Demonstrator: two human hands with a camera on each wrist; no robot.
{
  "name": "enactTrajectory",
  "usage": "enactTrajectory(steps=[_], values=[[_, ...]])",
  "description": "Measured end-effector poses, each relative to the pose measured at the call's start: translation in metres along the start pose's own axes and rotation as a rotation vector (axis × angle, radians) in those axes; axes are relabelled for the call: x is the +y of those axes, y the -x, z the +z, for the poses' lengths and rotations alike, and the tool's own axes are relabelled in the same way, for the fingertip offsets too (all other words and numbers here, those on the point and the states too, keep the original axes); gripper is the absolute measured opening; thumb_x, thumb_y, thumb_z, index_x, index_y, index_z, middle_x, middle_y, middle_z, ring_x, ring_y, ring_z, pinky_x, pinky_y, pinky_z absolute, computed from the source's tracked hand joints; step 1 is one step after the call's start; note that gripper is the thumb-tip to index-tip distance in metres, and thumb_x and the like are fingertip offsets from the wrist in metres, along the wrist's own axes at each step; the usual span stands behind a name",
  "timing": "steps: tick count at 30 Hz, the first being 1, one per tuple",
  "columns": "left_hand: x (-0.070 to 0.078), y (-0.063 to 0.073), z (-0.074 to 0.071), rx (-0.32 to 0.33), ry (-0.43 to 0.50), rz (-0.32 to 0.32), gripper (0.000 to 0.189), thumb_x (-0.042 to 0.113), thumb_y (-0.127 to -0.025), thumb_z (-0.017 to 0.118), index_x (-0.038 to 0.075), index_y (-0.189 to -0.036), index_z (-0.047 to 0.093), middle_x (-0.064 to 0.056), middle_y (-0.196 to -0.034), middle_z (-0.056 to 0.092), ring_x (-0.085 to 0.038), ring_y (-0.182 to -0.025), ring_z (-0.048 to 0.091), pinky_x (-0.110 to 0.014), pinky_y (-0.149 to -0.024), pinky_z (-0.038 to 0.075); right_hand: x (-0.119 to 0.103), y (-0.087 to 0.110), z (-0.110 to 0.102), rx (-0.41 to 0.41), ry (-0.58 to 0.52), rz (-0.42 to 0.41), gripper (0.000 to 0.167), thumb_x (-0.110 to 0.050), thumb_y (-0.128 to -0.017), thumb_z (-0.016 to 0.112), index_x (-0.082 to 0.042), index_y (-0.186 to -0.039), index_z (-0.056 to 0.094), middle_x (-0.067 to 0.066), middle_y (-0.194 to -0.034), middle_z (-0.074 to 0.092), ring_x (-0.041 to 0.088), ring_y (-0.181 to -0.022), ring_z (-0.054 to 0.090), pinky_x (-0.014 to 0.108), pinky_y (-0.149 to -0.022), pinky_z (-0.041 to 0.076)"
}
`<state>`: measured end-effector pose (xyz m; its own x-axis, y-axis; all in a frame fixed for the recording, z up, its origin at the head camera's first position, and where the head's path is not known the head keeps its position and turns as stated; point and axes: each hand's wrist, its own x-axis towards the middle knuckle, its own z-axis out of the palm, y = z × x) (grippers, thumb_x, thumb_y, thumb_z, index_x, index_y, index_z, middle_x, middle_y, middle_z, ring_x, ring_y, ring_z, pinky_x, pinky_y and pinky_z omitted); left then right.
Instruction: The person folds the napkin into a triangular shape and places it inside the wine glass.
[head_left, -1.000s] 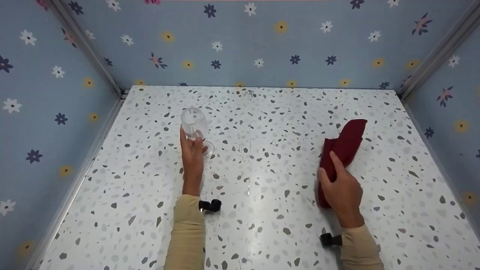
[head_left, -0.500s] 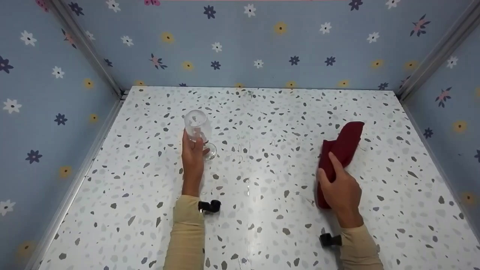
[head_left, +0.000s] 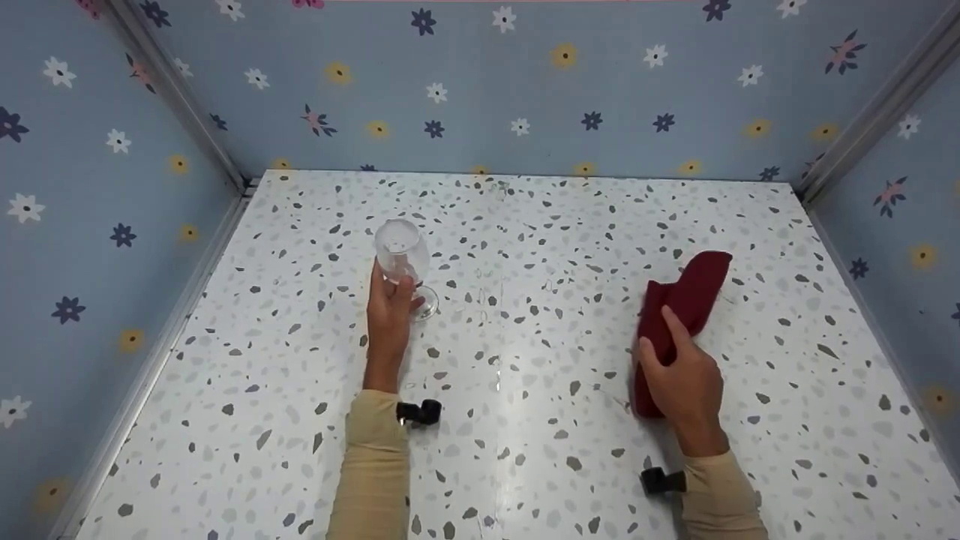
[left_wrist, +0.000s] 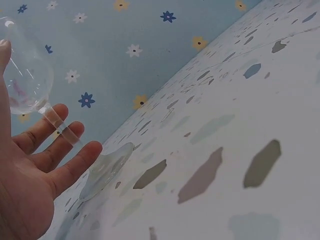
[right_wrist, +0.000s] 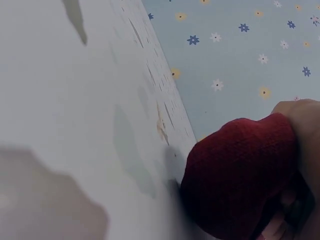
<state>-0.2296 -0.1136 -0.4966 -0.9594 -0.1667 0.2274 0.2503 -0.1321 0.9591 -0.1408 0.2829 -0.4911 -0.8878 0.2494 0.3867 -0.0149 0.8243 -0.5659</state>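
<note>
A stemmed wine glass point(head_left: 402, 244) is leaning over the left side of the speckled tabletop point(head_left: 540, 405), with the left hand point(head_left: 388, 313) gripping its bowl and stem. Probably light, slick and fragile, it is calling for a gentle stem hold. The right hand point(head_left: 685, 381) is clutching a soft-looking maroon cloth point(head_left: 697, 292).

The head view is bright and evenly lit, a pale streak of glare crossing the tabletop point(head_left: 525, 450). Both of the 2 wrist views are dimmer. Highlights glint on the glass point(left_wrist: 31, 70); soft shadow lies beside the red cloth point(right_wrist: 235, 170), the nearest speckle point(right_wrist: 47, 195) blurred.
</note>
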Motion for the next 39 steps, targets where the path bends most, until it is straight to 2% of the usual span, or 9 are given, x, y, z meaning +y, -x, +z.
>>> enactTrajectory(steps=[3, 8, 13, 17, 21, 26, 33, 39], values=[[-0.011, -0.003, -0.002, 0.003, 0.002, -0.011, 0.065, 0.024, -0.106, 0.05, 0.017, -0.162, 0.016, -0.024, -0.146, 0.045, -0.033, -0.125, 0.054, -0.059, -0.096, 0.047, 0.0, 0.0, 0.0, 0.007, -0.017, 0.005, 0.056, -0.027, -0.093, 0.067, -0.016, -0.147, 0.054, 0.016, -0.066, 0.062, 0.03, -0.06, 0.053, 0.044, -0.059, 0.042], [-0.016, -0.002, -0.002, 0.016, -0.035, -0.011, 0.065, 0.033, -0.105, 0.052, 0.024, -0.161, 0.02, -0.019, -0.142, 0.05, -0.031, -0.12, 0.057, -0.053, -0.094, 0.051, 0.0, 0.0, 0.001, 0.023, -0.056, 0.01, 0.056, -0.024, -0.093, 0.066, -0.014, -0.147, 0.054, 0.018, -0.07, 0.064, 0.028, -0.06, 0.052, 0.041, -0.059, 0.043], [-0.017, -0.002, -0.002, 0.026, -0.081, -0.006, 0.069, 0.043, -0.103, 0.053, 0.025, -0.161, 0.021, -0.013, -0.142, 0.052, -0.026, -0.12, 0.058, -0.048, -0.091, 0.054, 0.0, 0.0, 0.001, 0.027, -0.149, 0.052, 0.056, -0.022, -0.094, 0.065, -0.015, -0.148, 0.052, 0.025, -0.102, 0.071, 0.031, -0.072, 0.058, 0.044, -0.068, 0.05], [-0.018, -0.001, -0.002, 0.034, -0.095, -0.011, 0.072, 0.048, -0.101, 0.054, 0.024, -0.161, 0.021, -0.013, -0.143, 0.052, -0.024, -0.121, 0.058, -0.046, -0.091, 0.054, -0.001, 0.0, -0.001, 0.008, -0.237, 0.117, 0.057, -0.022, -0.096, 0.063, -0.017, -0.151, 0.048, 0.024, -0.127, 0.064, 0.031, -0.09, 0.061, 0.047, -0.08, 0.051], [-0.017, -0.001, -0.001, 0.042, -0.098, -0.021, 0.073, 0.049, -0.101, 0.055, 0.024, -0.161, 0.021, -0.012, -0.142, 0.052, -0.024, -0.12, 0.058, -0.046, -0.091, 0.054, -0.001, -0.001, -0.002, 0.009, -0.277, 0.128, 0.058, -0.024, -0.097, 0.063, -0.016, -0.152, 0.045, 0.019, -0.14, 0.056, 0.029, -0.102, 0.06, 0.048, -0.089, 0.049], [-0.016, -0.001, 0.001, 0.044, -0.107, -0.016, 0.071, 0.047, -0.101, 0.055, 0.025, -0.16, 0.022, -0.012, -0.138, 0.054, -0.025, -0.118, 0.059, -0.046, -0.092, 0.054, 0.0, -0.002, -0.003, 0.022, -0.291, 0.117, 0.059, -0.026, -0.097, 0.064, -0.014, -0.152, 0.044, 0.015, -0.146, 0.052, 0.027, -0.108, 0.057, 0.048, -0.095, 0.047], [-0.016, 0.0, 0.002, 0.029, -0.126, -0.011, 0.069, 0.041, -0.103, 0.055, 0.024, -0.161, 0.021, -0.014, -0.142, 0.053, -0.026, -0.119, 0.06, -0.046, -0.091, 0.054, -0.001, -0.002, -0.004, 0.027, -0.297, 0.115, 0.06, -0.025, -0.097, 0.065, -0.015, -0.153, 0.043, 0.014, -0.148, 0.05, 0.026, -0.114, 0.056, 0.048, -0.098, 0.045], [-0.012, 0.0, 0.003, 0.005, -0.131, -0.044, 0.07, 0.032, -0.104, 0.055, 0.019, -0.161, 0.018, -0.021, -0.141, 0.052, -0.039, -0.121, 0.058, -0.05, -0.092, 0.053, -0.002, -0.002, -0.005, 0.04, -0.299, 0.108, 0.061, -0.025, -0.097, 0.065, -0.014, -0.152, 0.044, 0.011, -0.149, 0.049, 0.024, -0.117, 0.055, 0.046, -0.098, 0.045]])
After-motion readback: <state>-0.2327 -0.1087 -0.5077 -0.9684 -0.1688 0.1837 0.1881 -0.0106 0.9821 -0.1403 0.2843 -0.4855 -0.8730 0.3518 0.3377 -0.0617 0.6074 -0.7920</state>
